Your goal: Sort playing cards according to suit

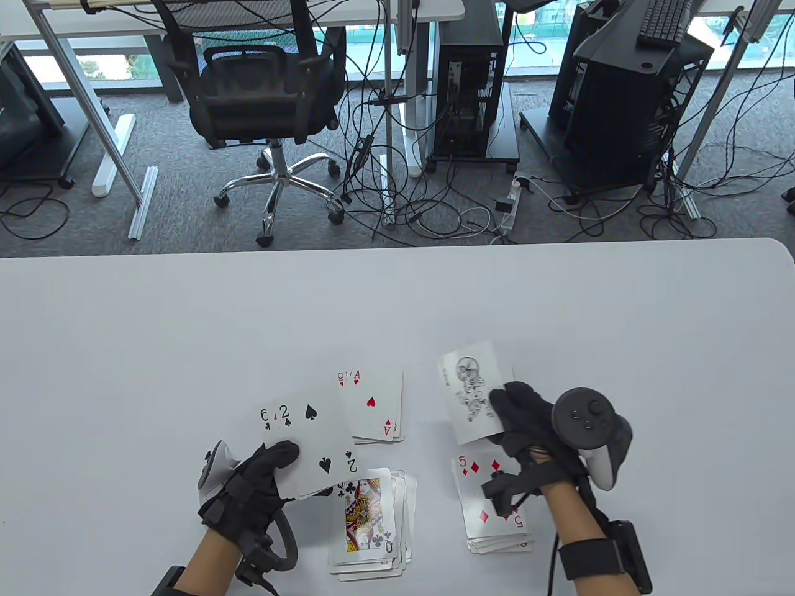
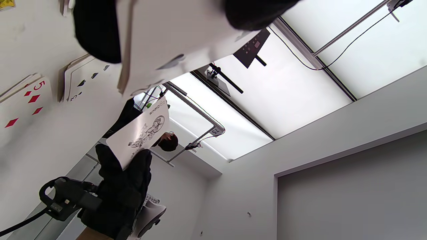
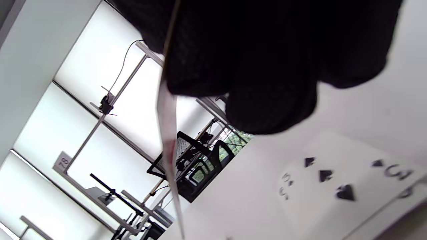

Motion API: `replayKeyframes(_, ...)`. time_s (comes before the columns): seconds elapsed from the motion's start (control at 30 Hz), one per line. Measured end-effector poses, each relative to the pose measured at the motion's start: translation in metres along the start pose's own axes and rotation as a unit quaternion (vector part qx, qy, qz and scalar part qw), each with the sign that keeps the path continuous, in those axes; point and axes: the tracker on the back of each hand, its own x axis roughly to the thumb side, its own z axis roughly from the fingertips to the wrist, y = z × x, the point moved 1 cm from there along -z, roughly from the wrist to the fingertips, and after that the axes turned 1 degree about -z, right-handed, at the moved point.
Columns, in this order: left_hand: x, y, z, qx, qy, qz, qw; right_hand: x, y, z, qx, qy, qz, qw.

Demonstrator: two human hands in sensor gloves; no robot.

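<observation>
Now left hand (image 1: 261, 481) pinching two of spades (image 1: 313, 444), thumb on top, holding it with second card fanned underneath, raised off table (image 1: 186, 335) near front edge. Right hand (image 1: 528, 428) pinching joker card (image 1: 473, 392), lifting it tilted above diamond pile (image 1: 494, 509), five showing on top. Heart pile (image 1: 372, 406), ace on top, lying between both hands, farther from front edge. Club pile (image 1: 369, 524), queen on top, sitting just beside left hand, closest to front edge.
</observation>
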Motion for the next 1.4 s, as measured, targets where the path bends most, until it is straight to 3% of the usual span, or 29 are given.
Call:
replayKeyframes(0.13, -0.001, 0.001, 0.000, 0.003, 0.001, 0.001, 1.000, -0.067, -0.040, 0.002, -0.015, 0.109, 0.093, 0.990)
replayKeyframes(0.33, -0.002, 0.002, 0.001, 0.008, 0.005, -0.001, 1.000, -0.124, -0.054, 0.014, -0.012, 0.214, 0.206, 0.955)
replayKeyframes(0.53, -0.005, 0.003, 0.001, 0.011, 0.012, -0.001, 1.000, -0.134, -0.037, 0.011, 0.048, 0.266, 0.359, 0.893)
replayKeyframes(0.73, -0.005, 0.003, 0.001, 0.013, 0.013, -0.001, 1.000, -0.129, -0.018, 0.004, 0.086, 0.274, 0.469, 0.835)
replayKeyframes(1.0, -0.004, 0.003, 0.001, 0.008, 0.011, -0.002, 1.000, -0.118, -0.007, 0.005, 0.092, 0.278, 0.555, 0.779)
replayKeyframes(1.1, -0.003, 0.003, 0.001, 0.006, 0.009, -0.002, 1.000, -0.110, -0.009, 0.005, 0.088, 0.288, 0.543, 0.784)
replayKeyframes(1.23, -0.004, 0.003, 0.000, 0.004, 0.010, -0.002, 1.000, -0.073, 0.000, 0.001, 0.078, 0.217, 0.484, 0.844)
replayKeyframes(1.4, -0.005, 0.002, 0.000, 0.003, 0.013, -0.002, 1.000, 0.006, 0.037, 0.007, 0.075, 0.027, 0.389, 0.918)
